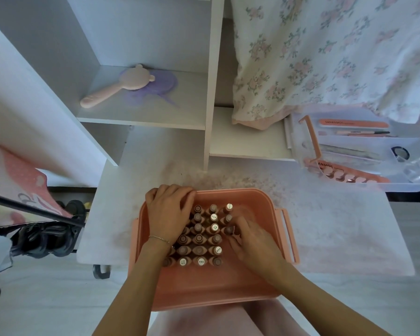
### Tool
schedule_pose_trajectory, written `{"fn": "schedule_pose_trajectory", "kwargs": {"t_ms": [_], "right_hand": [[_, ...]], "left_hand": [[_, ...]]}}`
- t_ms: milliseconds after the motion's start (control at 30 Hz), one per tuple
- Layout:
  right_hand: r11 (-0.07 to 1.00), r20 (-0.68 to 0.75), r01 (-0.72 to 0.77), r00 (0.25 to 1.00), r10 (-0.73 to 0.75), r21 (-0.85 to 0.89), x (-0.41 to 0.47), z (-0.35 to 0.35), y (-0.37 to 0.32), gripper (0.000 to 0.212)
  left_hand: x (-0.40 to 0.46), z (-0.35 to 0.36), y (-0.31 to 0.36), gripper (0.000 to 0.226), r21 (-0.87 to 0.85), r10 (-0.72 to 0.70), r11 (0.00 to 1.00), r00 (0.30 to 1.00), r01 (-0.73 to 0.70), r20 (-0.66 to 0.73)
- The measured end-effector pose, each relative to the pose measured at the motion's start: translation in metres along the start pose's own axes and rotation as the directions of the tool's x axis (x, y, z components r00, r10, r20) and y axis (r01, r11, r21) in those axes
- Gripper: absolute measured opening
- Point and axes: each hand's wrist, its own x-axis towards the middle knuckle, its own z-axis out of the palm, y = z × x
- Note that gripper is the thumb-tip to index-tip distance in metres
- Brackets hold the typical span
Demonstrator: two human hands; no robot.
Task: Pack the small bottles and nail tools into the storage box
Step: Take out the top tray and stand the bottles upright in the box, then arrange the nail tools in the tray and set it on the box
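Note:
A pink storage box (255,200) stands on the white table in front of me. Several small bottles (205,235) stand upright in rows inside it, packed toward its left half. My left hand (167,212) lies over the box's far left corner, fingers curled over the leftmost bottles. Inside the box on the right, my right hand (251,241) pinches a bottle (229,229) at the right edge of the rows. Nail tools (352,123), among them orange nail files and thin sticks, lie in a clear tray (301,122) at the far right.
A white shelf unit (211,93) rises behind the table, holding a pink hairbrush (117,86). A floral cloth (325,57) hangs at upper right over the tray. Dark shoes (46,236) sit on the floor to the left. The box's right half holds no bottles.

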Motion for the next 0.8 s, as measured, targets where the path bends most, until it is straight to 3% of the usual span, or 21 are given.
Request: {"fn": "schedule_pose_trajectory", "kwargs": {"t_ms": [167, 267, 367, 500, 667, 800], "right_hand": [[0.997, -0.156, 0.059, 0.985, -0.067, -0.059, -0.006, -0.021, -0.005, 0.020], [0.990, -0.277, 0.141, 0.950, -0.142, -0.026, -0.008, -0.040, -0.009, 0.024], [0.989, -0.370, 0.146, 0.921, -0.121, 0.039, -0.007, -0.064, -0.006, 0.023], [0.989, -0.402, 0.130, 0.911, -0.089, 0.074, 0.001, -0.106, 0.010, 0.025], [0.985, -0.456, 0.159, 0.883, -0.115, 0.061, 0.014, -0.165, 0.051, 0.025], [0.996, -0.373, 0.084, 0.926, -0.063, 0.039, 0.029, -0.206, 0.111, 0.025]], "left_hand": [[0.000, -0.003, 0.000, 0.022, -0.001, -0.018, 1.000, 1.000, 0.018, 0.015], [0.001, -0.006, 0.001, 0.026, -0.034, -0.052, 0.998, 0.997, 0.054, 0.050], [0.005, -0.009, 0.004, 0.026, -0.082, -0.130, 0.987, 0.989, 0.136, 0.073], [0.012, -0.015, 0.024, 0.025, -0.151, -0.173, 0.973, 0.984, 0.176, 0.031], [0.033, -0.017, 0.087, 0.023, -0.259, -0.097, 0.960, 0.995, 0.103, 0.036], [0.046, 0.001, 0.166, 0.026, -0.408, -0.072, 0.910, 0.997, 0.075, 0.022]]}}
